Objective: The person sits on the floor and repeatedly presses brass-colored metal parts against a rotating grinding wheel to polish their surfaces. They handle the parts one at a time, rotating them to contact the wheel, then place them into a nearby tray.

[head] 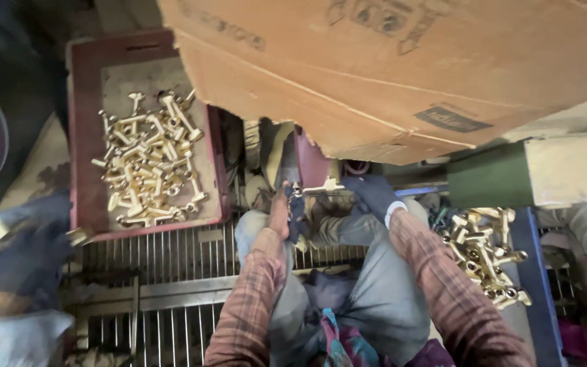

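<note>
My left hand (pixel 285 207) and my right hand (pixel 374 194), the right in a dark glove, are raised in front of me and together hold one brass fitting (pixel 319 188), a T-shaped piece lying sideways between them. The left fingers pinch its left end and the right fingers grip its right end. Both forearms wear checked reddish sleeves. The hands are over my knees, beside a red tray (pixel 83 122) that holds a heap of similar brass fittings (pixel 149 163).
A large cardboard box (pixel 402 75) overhangs the top of the view. More brass fittings (pixel 487 251) lie piled at my right by a blue edge. A metal grate (pixel 171 272) covers the floor. Another person's blurred gloved hand (pixel 15 258) is at the left. A green block (pixel 531 170) sits right.
</note>
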